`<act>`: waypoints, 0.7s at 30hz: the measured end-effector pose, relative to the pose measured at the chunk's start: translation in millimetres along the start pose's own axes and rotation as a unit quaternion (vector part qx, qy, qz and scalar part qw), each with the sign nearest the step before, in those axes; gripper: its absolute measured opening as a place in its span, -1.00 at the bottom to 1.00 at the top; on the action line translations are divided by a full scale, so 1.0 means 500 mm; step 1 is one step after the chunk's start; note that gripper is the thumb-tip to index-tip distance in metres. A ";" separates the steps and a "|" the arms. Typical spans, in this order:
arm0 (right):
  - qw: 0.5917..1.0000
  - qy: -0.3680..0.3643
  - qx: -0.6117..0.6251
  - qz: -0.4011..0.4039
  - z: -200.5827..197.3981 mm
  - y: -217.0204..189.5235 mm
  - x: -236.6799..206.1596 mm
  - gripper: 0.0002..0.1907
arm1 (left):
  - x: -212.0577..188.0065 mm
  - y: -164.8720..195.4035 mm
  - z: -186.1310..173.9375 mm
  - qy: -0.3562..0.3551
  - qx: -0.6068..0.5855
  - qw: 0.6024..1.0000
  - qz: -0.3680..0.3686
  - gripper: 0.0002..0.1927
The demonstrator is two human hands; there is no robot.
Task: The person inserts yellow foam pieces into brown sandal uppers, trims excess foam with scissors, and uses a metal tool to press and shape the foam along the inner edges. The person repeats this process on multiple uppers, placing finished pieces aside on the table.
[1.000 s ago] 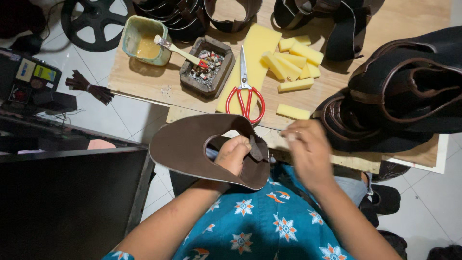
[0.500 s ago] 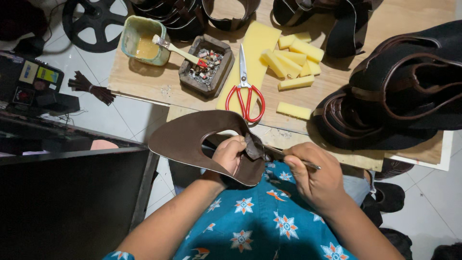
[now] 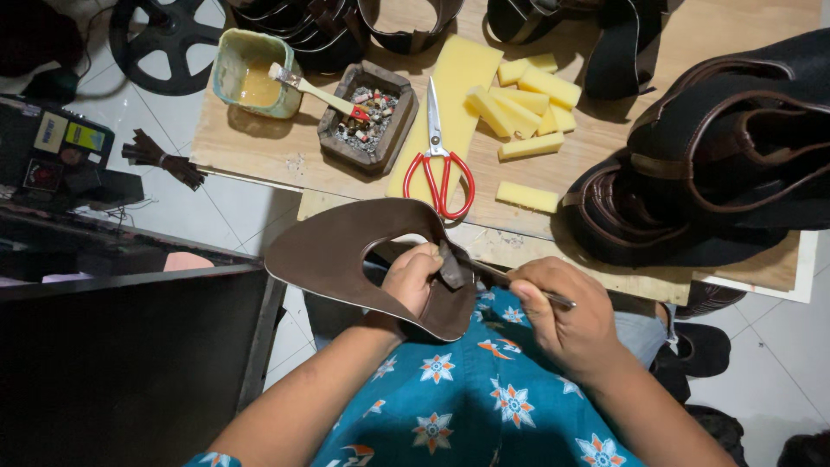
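Head view showed the left hand (image 3: 413,278) curled shut around a folded flap of the brown leather piece (image 3: 346,251), thumb and fingers pinching it near the inner cut-out. At three o'clock from it, just beside, the right hand (image 3: 562,320) was closed on a thin metal tool (image 3: 506,275), gripped like a pen, with its tip laid against the pinched flap. The leather piece itself was held above the lap, over the blue patterned shirt (image 3: 484,398), its broad rounded end pointing toward nine o'clock.

Judging by the grip, the step in hand looked like working the edge of the leather with the tool, perhaps spreading something or tucking the fold; which of these could not be told. The next move would seem to call for a steady pinch from the left hand while the tool ran along the edge.

At twelve o'clock from the hands lay the wooden board (image 3: 294,147), and on it red-handled scissors (image 3: 441,169), near the leather's upper rim. Beyond them, at eleven o'clock, stood a small wooden tray (image 3: 367,117) of odds and ends and a pale green pot (image 3: 255,73) with a brush (image 3: 311,88) resting across both. At one o'clock lay yellow foam blocks (image 3: 523,108), and at two o'clock a heap of dark leather pieces (image 3: 718,164). A black spoked wheel (image 3: 164,43) sat on the tiled floor at ten o'clock.
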State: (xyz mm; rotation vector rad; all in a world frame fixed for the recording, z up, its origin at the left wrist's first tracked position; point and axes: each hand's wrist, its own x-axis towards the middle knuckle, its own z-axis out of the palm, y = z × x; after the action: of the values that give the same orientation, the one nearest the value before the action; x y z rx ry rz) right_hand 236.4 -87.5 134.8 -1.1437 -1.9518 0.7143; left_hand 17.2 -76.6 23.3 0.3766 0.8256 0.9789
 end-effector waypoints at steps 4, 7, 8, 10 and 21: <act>0.999 -0.002 0.041 0.034 0.008 0.005 -0.006 -0.89 | -0.005 -0.001 -0.005 -0.014 0.000 1.000 -0.018 -0.77; 0.999 0.022 0.006 0.049 0.009 0.010 -0.013 -0.88 | -0.008 -0.007 -0.003 -0.011 -0.048 0.998 -0.031 -0.80; 0.998 0.036 -0.021 0.039 0.008 0.013 -0.015 -0.88 | -0.007 -0.011 -0.001 -0.022 -0.077 0.996 -0.026 -0.82; 0.998 0.049 -0.019 0.044 0.011 0.016 -0.020 -0.87 | -0.005 -0.017 -0.002 -0.018 -0.096 0.995 -0.025 -0.84; 0.992 0.042 0.064 0.102 0.021 0.013 -0.034 -0.84 | -0.004 -0.029 -0.014 0.029 0.293 0.948 0.117 -0.72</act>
State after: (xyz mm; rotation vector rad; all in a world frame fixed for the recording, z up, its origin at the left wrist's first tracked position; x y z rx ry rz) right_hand 236.2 -101.0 118.5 -1.2842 -1.7088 0.8717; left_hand 19.8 -86.7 10.5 0.9792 1.1431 0.9507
